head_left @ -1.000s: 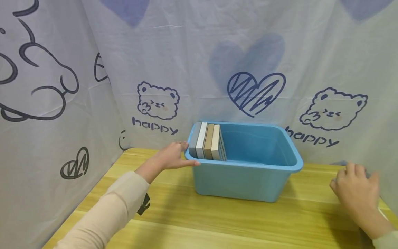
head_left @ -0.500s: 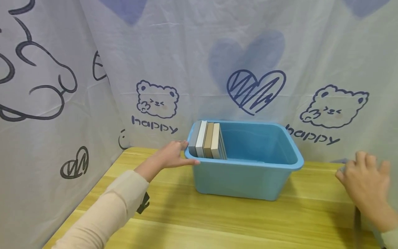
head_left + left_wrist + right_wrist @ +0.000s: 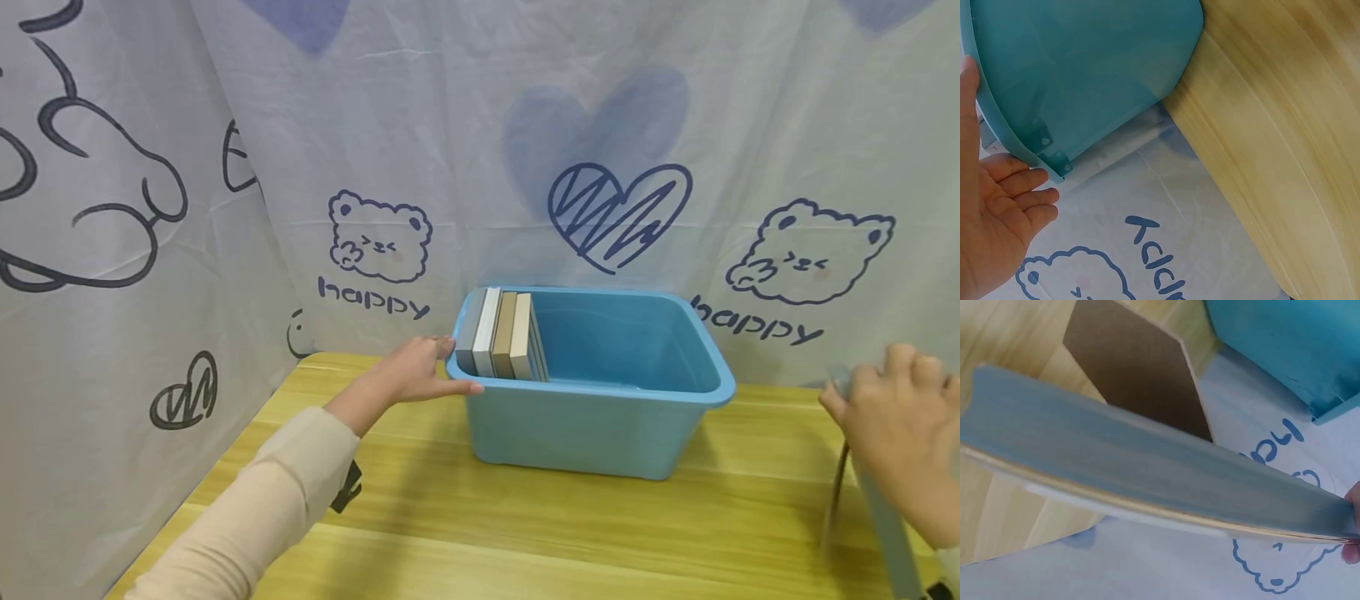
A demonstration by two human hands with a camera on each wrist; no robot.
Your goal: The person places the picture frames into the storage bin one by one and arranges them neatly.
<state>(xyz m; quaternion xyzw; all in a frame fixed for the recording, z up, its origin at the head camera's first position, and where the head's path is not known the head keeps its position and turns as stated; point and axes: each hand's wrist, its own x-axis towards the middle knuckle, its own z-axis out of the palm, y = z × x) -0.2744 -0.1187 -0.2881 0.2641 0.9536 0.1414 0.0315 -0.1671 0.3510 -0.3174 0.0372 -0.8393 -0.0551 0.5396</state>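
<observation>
In the head view my left hand (image 3: 412,372) rests on the left end of a light-blue plastic bin (image 3: 570,429). Its thumb lies straight along the front rim and its fingers touch the left rim. Several books (image 3: 498,333) stand upright inside, against the bin's left wall. At the far right, my right hand (image 3: 903,433) grips a book with a grey-blue spine (image 3: 888,529) by its far end. The right wrist view shows that spine (image 3: 1147,462) up close, with finger tips at the right edge. Beside it is a brown board-like panel (image 3: 1141,369); whether it belongs to the held book, I cannot tell.
The bin stands on a yellow wood-grain table (image 3: 525,533), near its back edge. A pale printed cloth (image 3: 480,150) hangs behind the table and along the left side.
My right hand has moved right and slightly up in the head view, and the grey-blue spine below it shows more. My left hand stays on the bin.
</observation>
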